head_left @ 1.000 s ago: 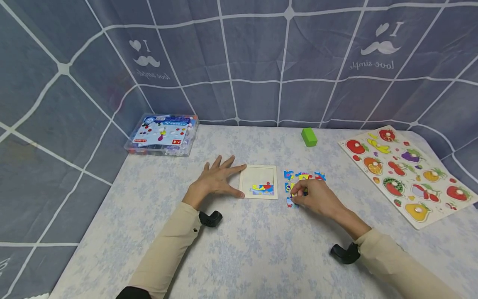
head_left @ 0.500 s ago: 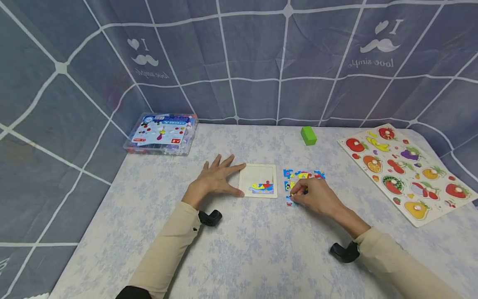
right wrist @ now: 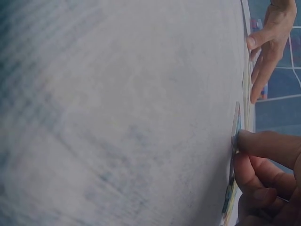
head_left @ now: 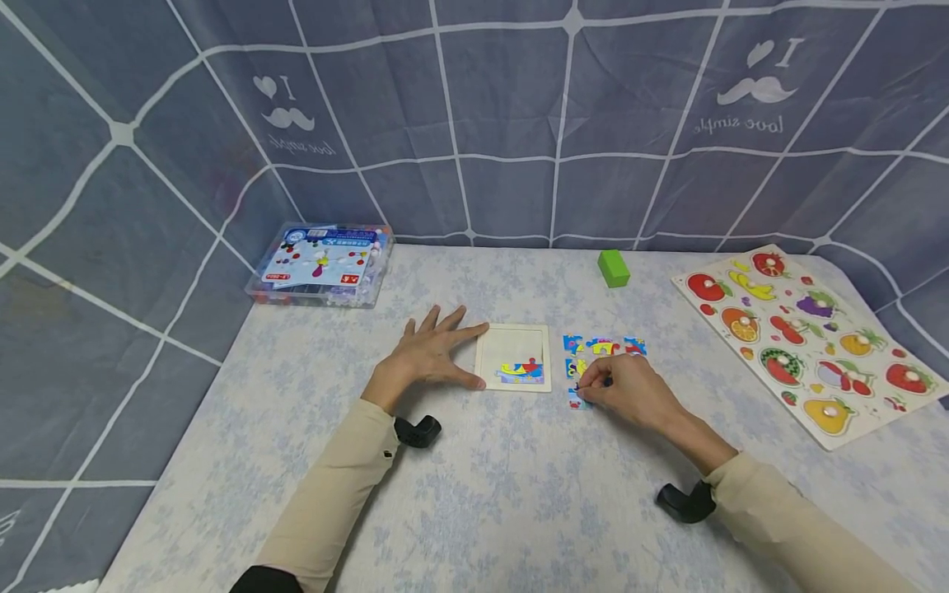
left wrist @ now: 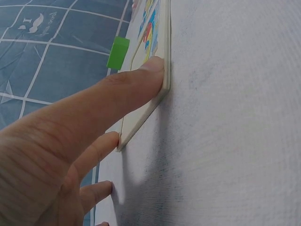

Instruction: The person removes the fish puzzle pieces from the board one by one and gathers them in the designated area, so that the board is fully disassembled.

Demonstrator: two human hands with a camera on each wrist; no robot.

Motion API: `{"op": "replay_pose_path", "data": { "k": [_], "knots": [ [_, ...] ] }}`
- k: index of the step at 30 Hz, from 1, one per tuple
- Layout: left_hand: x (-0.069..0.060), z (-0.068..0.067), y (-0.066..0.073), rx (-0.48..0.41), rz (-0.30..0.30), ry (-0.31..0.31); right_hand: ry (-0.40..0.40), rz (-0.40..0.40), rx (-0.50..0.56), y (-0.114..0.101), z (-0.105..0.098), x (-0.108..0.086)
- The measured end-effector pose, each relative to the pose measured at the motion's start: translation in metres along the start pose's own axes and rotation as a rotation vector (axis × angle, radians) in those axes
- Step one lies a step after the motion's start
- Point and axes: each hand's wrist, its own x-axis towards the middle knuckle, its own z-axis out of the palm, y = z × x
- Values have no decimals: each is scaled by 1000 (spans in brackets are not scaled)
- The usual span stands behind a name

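A square wooden puzzle tray (head_left: 513,330) lies flat on the table, with a few joined colourful pieces (head_left: 521,372) along its lower right. My left hand (head_left: 426,358) is spread at its left side; the thumb (left wrist: 153,68) rests on the near corner and a fingertip touches the far corner. To the tray's right, loose jigsaw pieces (head_left: 574,344) lie in rough rows. My right hand (head_left: 630,389) is over them, thumb and forefinger pinching a jigsaw piece (right wrist: 236,117) low at the table. That hand partly hides the pieces beneath it.
A green block (head_left: 613,269) stands behind the loose pieces. At right lies a fruit peg-puzzle board (head_left: 804,346). A clear plastic box (head_left: 322,268) with a printed label is at the back left. A grey patterned curtain (head_left: 511,123) borders the table's back and left.
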Motion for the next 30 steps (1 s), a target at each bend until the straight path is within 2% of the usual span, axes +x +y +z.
{"op": "replay_pose_path", "data": {
  "k": [8,18,21,25,30],
  "knots": [
    [0,0,1,4,-7,-6,-7,32,7,1,0,-1],
    [0,-1,3,9,-4,-9,24,15,14,-8,-4,6],
    [0,-2,3,15,-7,-9,22,-22,4,-17,0,14],
    [0,-1,3,15,-14,-14,-11,-109,-33,-32,9,27],
    [0,0,3,18,-17,-19,-46,-212,-120,-50,19,38]
  ]
}}
